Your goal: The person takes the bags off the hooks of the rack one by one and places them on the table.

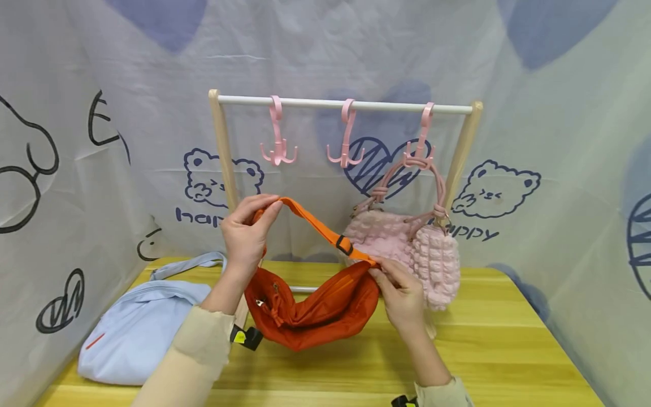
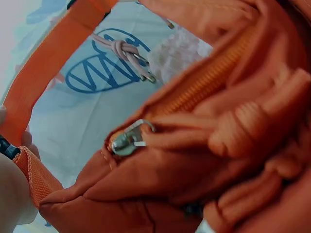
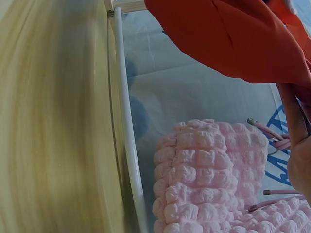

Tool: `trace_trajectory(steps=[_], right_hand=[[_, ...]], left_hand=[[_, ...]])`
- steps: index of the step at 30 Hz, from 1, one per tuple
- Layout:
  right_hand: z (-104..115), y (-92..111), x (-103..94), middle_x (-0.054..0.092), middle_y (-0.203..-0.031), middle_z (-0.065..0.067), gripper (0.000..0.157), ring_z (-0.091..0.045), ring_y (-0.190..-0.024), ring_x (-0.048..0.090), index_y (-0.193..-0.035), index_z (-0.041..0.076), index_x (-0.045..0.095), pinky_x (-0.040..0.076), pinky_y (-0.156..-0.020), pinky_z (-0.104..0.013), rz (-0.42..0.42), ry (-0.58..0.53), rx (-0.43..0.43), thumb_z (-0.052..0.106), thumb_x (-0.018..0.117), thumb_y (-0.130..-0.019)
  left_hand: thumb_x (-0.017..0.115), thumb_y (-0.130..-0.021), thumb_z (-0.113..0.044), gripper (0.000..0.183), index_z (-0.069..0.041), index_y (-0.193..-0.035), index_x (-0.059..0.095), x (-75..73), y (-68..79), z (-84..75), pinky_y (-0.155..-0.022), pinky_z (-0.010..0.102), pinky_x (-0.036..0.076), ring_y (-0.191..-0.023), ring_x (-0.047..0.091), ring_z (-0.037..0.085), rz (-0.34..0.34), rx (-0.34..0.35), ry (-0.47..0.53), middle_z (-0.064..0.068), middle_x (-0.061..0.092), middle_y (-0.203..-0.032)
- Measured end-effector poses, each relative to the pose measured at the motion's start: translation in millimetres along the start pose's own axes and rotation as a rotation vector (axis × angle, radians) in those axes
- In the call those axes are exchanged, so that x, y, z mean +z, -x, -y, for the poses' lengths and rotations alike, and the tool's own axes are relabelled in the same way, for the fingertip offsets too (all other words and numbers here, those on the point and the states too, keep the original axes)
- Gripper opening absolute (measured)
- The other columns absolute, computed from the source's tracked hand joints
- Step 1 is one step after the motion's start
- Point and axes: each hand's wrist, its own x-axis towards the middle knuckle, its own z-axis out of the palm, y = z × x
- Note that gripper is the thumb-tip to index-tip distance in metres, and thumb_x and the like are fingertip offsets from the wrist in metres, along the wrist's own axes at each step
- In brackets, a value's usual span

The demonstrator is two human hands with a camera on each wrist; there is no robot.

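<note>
Up in midair: red-orange zippered fabric bag (image 1: 320,325), left hand (image 1: 245,234) and right hand (image 1: 403,291) both pinching its orange webbing strap (image 1: 314,223), fingers closed. Puffy pink quilted bag (image 1: 436,263) hangs behind, pale-blue cloth bag (image 1: 137,330) sits on the yellow wood-grain worktop (image 1: 503,333).

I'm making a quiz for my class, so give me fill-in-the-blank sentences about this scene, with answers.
The white bar carries ____ pink hooks.
On the orange bag, the left hand pinches the ____.
In the head view, the pink bag hangs from the hook farthest to the ____.
The red-marked bag on the table is pale ____.

Missing words: three; strap; right; blue.
</note>
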Motion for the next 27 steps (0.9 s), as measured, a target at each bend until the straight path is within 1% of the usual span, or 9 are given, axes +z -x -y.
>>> trace_trajectory(steps=[2, 5, 8, 12, 14, 17, 21, 24, 27], right_hand=[[1.1, -1.0, -1.0, 0.076, -0.11, 0.006, 0.03, 0.001, -0.088, 0.069, -0.111, -0.009, 0.077, 0.055, -0.073, -0.012, -0.021, -0.001, 0.01, -0.023, 0.069, -0.085], [1.9, -3.2, -3.0, 0.077, -0.112, 0.002, 0.035, 0.0, -0.095, 0.07, -0.113, 0.0, 0.08, 0.057, -0.078, -0.013, -0.055, -0.007, 0.029, -0.021, 0.07, -0.086], [2.2, -5.4, -4.7, 0.078, -0.113, -0.003, 0.036, -0.003, -0.1, 0.072, -0.114, 0.003, 0.08, 0.057, -0.082, -0.016, -0.073, -0.066, 0.032, -0.019, 0.069, -0.089], [3.2, -6.0, -6.2, 0.078, -0.112, 0.0, 0.033, -0.002, -0.092, 0.073, -0.114, 0.003, 0.08, 0.058, -0.073, -0.015, -0.094, -0.151, 0.054, -0.017, 0.068, -0.091], [4.2, -5.6, -6.7, 0.078, -0.111, 0.003, 0.032, -0.002, -0.089, 0.073, -0.114, 0.004, 0.08, 0.058, -0.069, -0.014, -0.11, -0.169, 0.068, -0.016, 0.068, -0.092], [6.6, -4.7, -7.9, 0.078, -0.11, 0.004, 0.03, -0.001, -0.088, 0.074, -0.113, 0.001, 0.08, 0.057, -0.069, -0.014, -0.143, -0.182, 0.082, -0.016, 0.069, -0.092], [10.6, -4.3, -8.7, 0.079, -0.106, 0.004, 0.027, -0.002, -0.083, 0.074, -0.114, 0.0, 0.08, 0.058, -0.064, -0.015, -0.177, -0.241, 0.133, -0.013, 0.069, -0.093], [13.4, -4.5, -8.8, 0.079, -0.102, 0.002, 0.026, -0.003, -0.078, 0.074, -0.114, 0.004, 0.08, 0.057, -0.058, -0.016, -0.201, -0.282, 0.196, -0.01, 0.07, -0.094], [15.4, -5.1, -8.5, 0.079, -0.1, 0.004, 0.026, -0.003, -0.079, 0.074, -0.113, 0.011, 0.082, 0.058, -0.059, -0.017, -0.233, -0.277, 0.246, -0.005, 0.072, -0.094]], left_hand=[[0.082, -0.088, 0.002, 0.016, 0.007, -0.102, 0.08, -4.2, 1.0, 2.0, -0.079, 0.018, 0.057, -0.093, 0.071, 0.013, 0.016, -0.025, -0.027, -0.002, 0.076, -0.098], [0.081, -0.088, 0.002, 0.017, 0.008, -0.104, 0.079, -10.3, 2.5, 5.2, -0.078, 0.017, 0.057, -0.094, 0.071, 0.013, 0.055, -0.052, -0.056, -0.003, 0.076, -0.1], [0.081, -0.088, 0.002, 0.019, 0.008, -0.106, 0.078, -16.5, 5.0, 8.7, -0.077, 0.017, 0.057, -0.094, 0.07, 0.014, 0.113, -0.078, -0.078, -0.002, 0.076, -0.102], [0.08, -0.09, 0.001, 0.02, 0.007, -0.109, 0.078, -25.2, 10.0, 13.0, -0.076, 0.017, 0.056, -0.094, 0.07, 0.013, 0.204, -0.129, -0.113, -0.002, 0.074, -0.104], [0.079, -0.091, -0.001, 0.021, 0.005, -0.111, 0.078, -29.7, 12.9, 14.6, -0.078, 0.018, 0.057, -0.095, 0.07, 0.013, 0.252, -0.158, -0.135, -0.002, 0.074, -0.106], [0.078, -0.094, -0.005, 0.022, 0.002, -0.115, 0.078, -35.7, 16.3, 18.2, -0.082, 0.019, 0.058, -0.097, 0.07, 0.012, 0.329, -0.194, -0.177, 0.0, 0.073, -0.109], [0.075, -0.097, -0.012, 0.023, -0.004, -0.118, 0.078, -42.4, 20.7, 25.5, -0.085, 0.02, 0.057, -0.1, 0.069, 0.012, 0.426, -0.236, -0.226, 0.001, 0.073, -0.112], [0.074, -0.099, -0.014, 0.022, -0.005, -0.118, 0.078, -46.1, 24.6, 31.2, -0.087, 0.022, 0.057, -0.101, 0.069, 0.014, 0.468, -0.266, -0.237, 0.003, 0.073, -0.112], [0.073, -0.099, -0.014, 0.02, -0.004, -0.116, 0.078, -49.1, 29.0, 35.3, -0.085, 0.025, 0.058, -0.097, 0.068, 0.016, 0.492, -0.291, -0.254, 0.004, 0.074, -0.112]])
